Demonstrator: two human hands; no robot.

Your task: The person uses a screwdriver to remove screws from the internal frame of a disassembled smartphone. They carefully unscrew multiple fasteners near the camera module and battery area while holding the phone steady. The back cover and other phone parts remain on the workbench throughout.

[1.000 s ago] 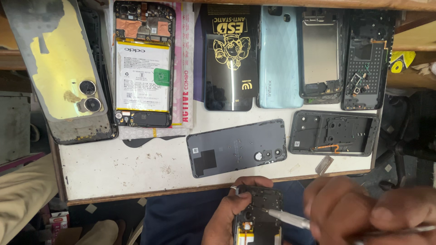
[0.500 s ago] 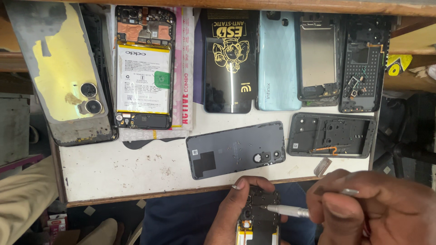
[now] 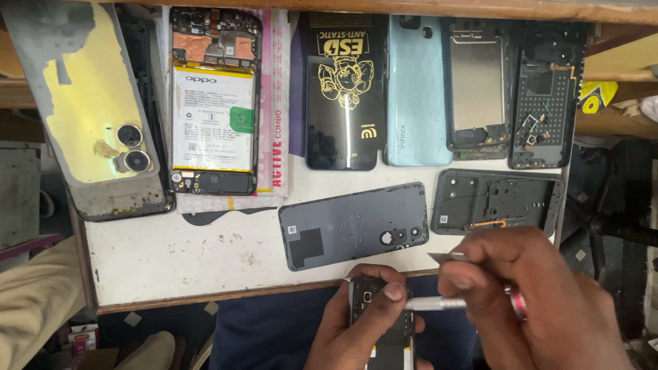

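Far up and left of the left hand [image 3: 356, 329] lies a yellow phone back cover with 2 round camera lenses [image 3: 96, 116], then an opened phone with a white battery [image 3: 214, 103]. Directly above the left hand rests a dark grey plastic back panel [image 3: 353, 225] on the worn white worktable [image 3: 171, 253]. The left hand is closed around a small black opened phone [image 3: 380, 322], thumb pressed on its top. Just beside it, the right hand [image 3: 534, 301] pinches a slim silver metal tool [image 3: 439, 303], tip touching the phone. Above the right hand lies a black plastic phone frame [image 3: 497, 202].
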